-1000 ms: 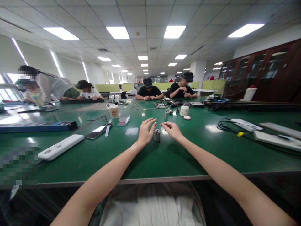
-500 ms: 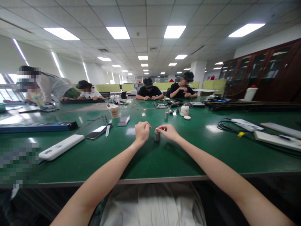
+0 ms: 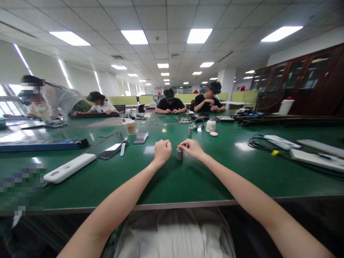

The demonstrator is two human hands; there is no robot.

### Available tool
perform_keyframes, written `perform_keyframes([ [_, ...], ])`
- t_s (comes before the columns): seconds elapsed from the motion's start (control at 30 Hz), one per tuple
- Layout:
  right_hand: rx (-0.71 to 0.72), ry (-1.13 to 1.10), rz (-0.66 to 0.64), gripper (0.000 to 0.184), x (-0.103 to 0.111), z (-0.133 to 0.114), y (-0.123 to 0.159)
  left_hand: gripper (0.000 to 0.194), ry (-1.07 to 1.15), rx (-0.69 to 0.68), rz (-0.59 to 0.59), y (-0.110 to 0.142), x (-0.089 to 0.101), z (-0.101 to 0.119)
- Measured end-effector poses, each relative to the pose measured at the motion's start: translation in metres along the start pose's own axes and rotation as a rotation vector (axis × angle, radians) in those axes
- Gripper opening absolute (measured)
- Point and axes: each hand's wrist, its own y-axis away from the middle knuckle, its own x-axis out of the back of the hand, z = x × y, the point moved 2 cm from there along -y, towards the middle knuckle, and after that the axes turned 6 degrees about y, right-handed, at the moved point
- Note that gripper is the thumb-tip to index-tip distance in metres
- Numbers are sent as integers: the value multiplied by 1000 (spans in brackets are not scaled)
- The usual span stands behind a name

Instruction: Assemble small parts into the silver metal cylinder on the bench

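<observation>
A small metal cylinder [image 3: 180, 154] with a narrower top stands upright on the green table [image 3: 215, 179] in front of me. My right hand [image 3: 192, 148] is at its upper right side, thumb and fingertips pinched together just over the top. Whatever lies between those fingertips is too small to make out. To the left of the cylinder, my left hand [image 3: 162, 150] is closed like a fist, a small gap away from it. Its curled fingers hide anything inside.
Farther back stand another metal cylinder [image 3: 190, 131], a white jar [image 3: 211, 125] and a round pink-white lid [image 3: 214, 134]. Leftward are a paper cup [image 3: 130, 127], a phone [image 3: 110, 151], a watch [image 3: 123, 147] and a white power strip [image 3: 70, 168]. Cables [image 3: 258, 142] lie right. Several people sit beyond.
My left fingers have curled in more tightly, and that hand has shifted slightly left. My right fingertips have risen a little at the cylinder's top. The cylinder stays in place.
</observation>
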Motion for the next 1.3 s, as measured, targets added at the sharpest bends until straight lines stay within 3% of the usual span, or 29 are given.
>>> perform_keyframes([
  [0.27,3,72,-18,19,8,-6,2,33,-20,-27,-16,0,-2,3],
  [0.7,-34,-73,66,20,-1,-7,-2,34,-19,-36,-84,2,-4,2],
  [0.87,-72,-106,127,25,4,21,-6,35,-26,-54,-94,2,-3,2],
  [0.97,-80,-19,37,22,2,48,0,35,-31,-61,-95,1,-3,2],
  [1.1,-90,-23,-174,20,-4,72,7,35,-37,-59,-108,1,-3,2],
  [1.3,-212,61,28,33,8,80,2,35,-33,-75,-100,2,-2,4],
])
